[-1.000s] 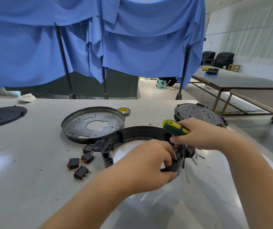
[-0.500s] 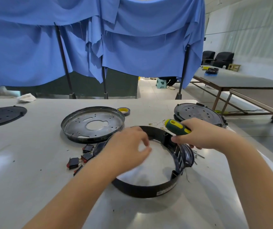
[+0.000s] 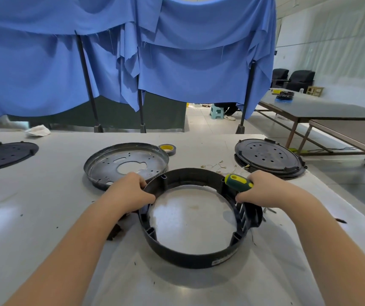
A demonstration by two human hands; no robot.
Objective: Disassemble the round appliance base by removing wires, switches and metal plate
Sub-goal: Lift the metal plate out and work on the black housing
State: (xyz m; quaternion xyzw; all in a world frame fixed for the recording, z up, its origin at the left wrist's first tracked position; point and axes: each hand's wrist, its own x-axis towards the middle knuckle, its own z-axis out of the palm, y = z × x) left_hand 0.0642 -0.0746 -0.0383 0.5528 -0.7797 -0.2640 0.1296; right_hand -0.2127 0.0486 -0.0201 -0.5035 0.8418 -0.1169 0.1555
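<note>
Blue cloth (image 3: 199,69) hangs over black poles behind a pale, scuffed worktable (image 3: 33,217), with more tables and dark chairs off to the right. Near the front edge of the table lies the black plastic ring (image 3: 190,255), the hollow shell of the round appliance base, flat on the surface with bare tabletop showing through its middle. The left hand (image 3: 130,193) grips its left wall, fingers curled over the rim. The right hand (image 3: 265,191) holds a green and yellow screwdriver (image 3: 239,183) in curled fingers and rests against the ring's right wall, by the ribbed housing. The ring looks light and rigid but thin-walled, so it would probably flex if squeezed; the sturdier holds seem to be the moulded posts and the ribbed section. The metal plate (image 3: 126,164) already lies apart, just behind the left hand, with a tape roll (image 3: 167,149) beside it. Loose wires (image 3: 219,166) lie behind the ring, and a black vented disc (image 3: 267,157) sits close on the right, crowding that side. Small dark parts (image 3: 115,233) peek out under the left forearm.
</note>
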